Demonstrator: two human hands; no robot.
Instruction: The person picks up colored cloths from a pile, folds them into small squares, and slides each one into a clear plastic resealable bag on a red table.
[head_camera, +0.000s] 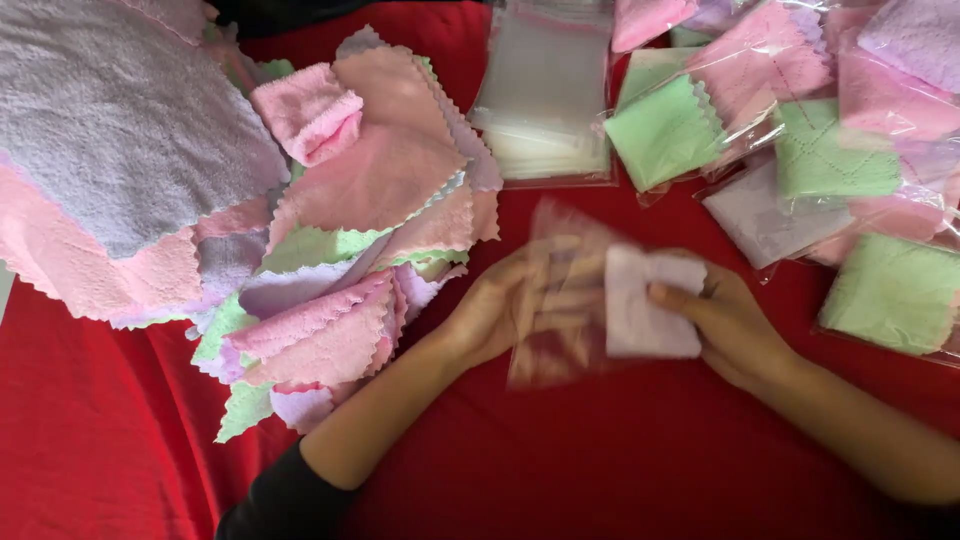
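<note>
A red cloth (620, 470) covers the whole work surface; nothing of the room shows beyond it. The left hand (500, 305) has its fingers curled behind a clear plastic bag (560, 300), blurred, long axis running toward and away from the person, mouth facing right. The right hand (730, 325) pinches a folded pale lilac cloth (650, 305) between thumb and fingers, its left edge at the bag's mouth. A stack of empty clear bags (545, 95) lies further back. Bagged green, pink and lilac cloths (800, 120) crowd the far right. Loose scallop-edged cloths (340, 230) are heaped on the left
</note>
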